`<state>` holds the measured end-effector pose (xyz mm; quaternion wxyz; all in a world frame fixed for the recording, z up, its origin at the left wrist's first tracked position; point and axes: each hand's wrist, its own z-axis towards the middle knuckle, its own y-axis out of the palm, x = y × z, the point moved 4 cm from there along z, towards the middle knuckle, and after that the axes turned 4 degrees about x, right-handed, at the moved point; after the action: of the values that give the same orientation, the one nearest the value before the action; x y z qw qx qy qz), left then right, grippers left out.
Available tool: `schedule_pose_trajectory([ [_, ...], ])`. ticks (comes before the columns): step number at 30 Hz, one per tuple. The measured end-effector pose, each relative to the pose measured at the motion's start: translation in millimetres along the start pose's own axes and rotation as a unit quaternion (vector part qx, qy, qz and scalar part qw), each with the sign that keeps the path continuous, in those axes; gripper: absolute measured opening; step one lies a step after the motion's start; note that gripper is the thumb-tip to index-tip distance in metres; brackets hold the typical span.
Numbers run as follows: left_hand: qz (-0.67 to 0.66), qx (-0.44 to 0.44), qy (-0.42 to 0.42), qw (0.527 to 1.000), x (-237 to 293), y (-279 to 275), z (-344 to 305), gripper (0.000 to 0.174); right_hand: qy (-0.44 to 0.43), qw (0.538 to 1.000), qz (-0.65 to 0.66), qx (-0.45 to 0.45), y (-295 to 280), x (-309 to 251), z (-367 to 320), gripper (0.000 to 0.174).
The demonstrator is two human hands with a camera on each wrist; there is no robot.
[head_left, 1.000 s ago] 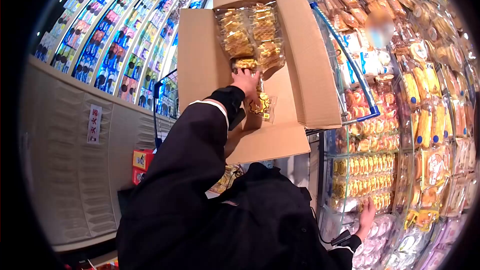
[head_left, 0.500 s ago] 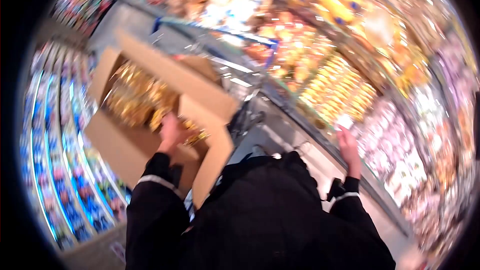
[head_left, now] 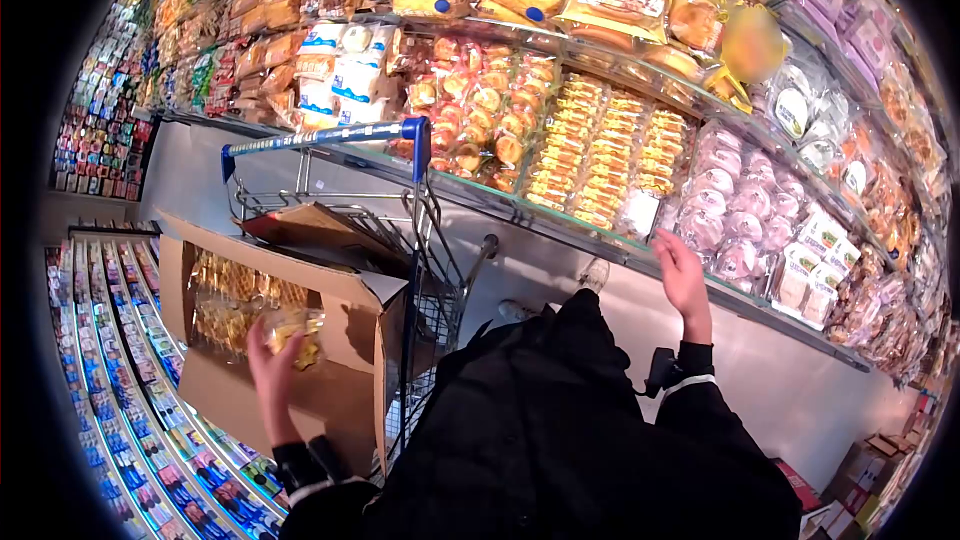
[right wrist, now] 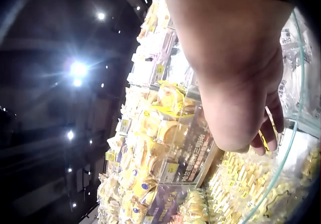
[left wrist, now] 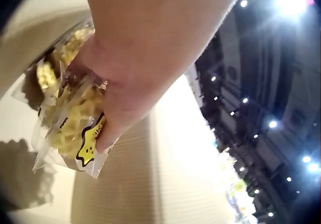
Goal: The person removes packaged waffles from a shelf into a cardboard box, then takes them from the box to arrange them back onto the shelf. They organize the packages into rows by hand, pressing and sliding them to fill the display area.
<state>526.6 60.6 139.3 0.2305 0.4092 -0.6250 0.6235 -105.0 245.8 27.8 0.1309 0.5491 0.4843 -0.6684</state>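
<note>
My left hand (head_left: 272,380) is inside the cardboard box (head_left: 225,395), gripping a clear packet of golden waffles (left wrist: 75,126) with a yellow star label. In the left wrist view the thumb lies over the packet near the star. More bagged waffles (head_left: 225,290) fill the far side of the box. At the display's glass edge hovers my right hand (head_left: 686,285), fingers loosely extended and holding nothing. Rows of small yellow packets (head_left: 590,155) stand in the compartment before it, with a white patch (head_left: 638,210) at their near corner.
The box sits on a shopping cart with a blue handle (head_left: 330,135), between me and the shelves. Purple-wrapped round packs (head_left: 735,205) fill the compartment right of the yellow packets. A glass strip (right wrist: 286,158) edges the display. Lit shelves (head_left: 130,380) line the left side.
The head view has swung toward the bakery display, so the box now appears at lower left. My left hand has lifted a waffle packet within the box. The right hand stays by the shelf edge.
</note>
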Motion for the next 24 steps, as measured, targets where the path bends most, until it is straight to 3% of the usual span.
schedule_pose_trajectory([
  [1, 0.035, 0.052, -0.005, 0.998, 26.2, -21.5, -9.3, 0.068, -0.019, 0.999, 0.025, 0.020, -6.5, -2.4, 2.4, 0.030],
  [3, 0.036, 0.149, 0.067, 0.986, 98.2, -52.4, -40.8, 0.069, -0.014, 0.999, 0.045, 0.014, -14.6, -16.9, 10.4, 0.030],
  [5, -0.038, 0.139, 0.133, 0.981, 193.9, -44.7, -92.7, 0.064, 0.016, 0.982, 0.187, -0.035, -22.2, -50.2, 21.9, 0.030],
  [7, -0.140, 0.083, 0.199, 0.966, 243.6, -17.4, -129.1, 0.069, -0.007, 0.966, 0.240, -0.098, -23.3, -86.2, 34.3, 0.031],
  [9, -0.176, -0.102, 0.110, 0.973, 284.5, 53.9, -157.4, 0.082, -0.016, 0.910, 0.359, -0.205, -15.2, -131.1, 39.3, 0.045],
  [10, -0.211, -0.149, 0.070, 0.964, 285.7, 90.4, -156.8, 0.079, -0.024, 0.868, 0.415, -0.270, -10.2, -157.1, 37.1, 0.051],
  [11, -0.165, -0.210, 0.072, 0.961, 291.7, 130.2, -155.8, 0.071, 0.007, 0.834, 0.436, -0.338, -2.7, -179.0, 34.4, 0.056],
  [12, -0.221, -0.282, -0.025, 0.933, 287.5, 172.0, -159.8, 0.063, 0.040, 0.797, 0.453, -0.398, 4.9, -193.9, 30.5, 0.062],
  [13, -0.267, -0.292, -0.032, 0.918, 274.5, 209.5, -160.1, 0.059, 0.004, 0.794, 0.412, -0.446, 13.4, -195.1, 25.0, 0.060],
  [14, -0.318, -0.296, -0.057, 0.899, 269.1, 239.1, -164.6, 0.063, 0.034, 0.785, 0.428, -0.447, 15.6, -193.1, 20.6, 0.060],
  [15, -0.292, -0.287, -0.047, 0.911, 263.7, 260.4, -164.9, 0.067, 0.064, 0.774, 0.444, -0.446, 15.2, -188.7, 18.3, 0.061],
  [16, -0.285, -0.276, -0.028, 0.918, 258.6, 279.0, -163.6, 0.067, 0.068, 0.776, 0.442, -0.445, 14.4, -180.3, 20.9, 0.061],
  [18, -0.280, -0.283, -0.016, 0.917, 249.6, 309.4, -165.2, 0.064, 0.102, 0.843, 0.345, -0.399, 14.0, -152.8, 29.9, 0.065],
  [21, -0.295, -0.288, -0.101, 0.905, 233.7, 348.1, -166.9, 0.053, 0.125, 0.859, 0.370, -0.331, 7.4, -130.8, 29.4, 0.066],
  [24, -0.250, -0.308, -0.054, 0.917, 235.7, 373.8, -166.8, 0.049, 0.106, 0.882, 0.342, -0.305, -1.7, -94.4, 38.4, 0.057],
])
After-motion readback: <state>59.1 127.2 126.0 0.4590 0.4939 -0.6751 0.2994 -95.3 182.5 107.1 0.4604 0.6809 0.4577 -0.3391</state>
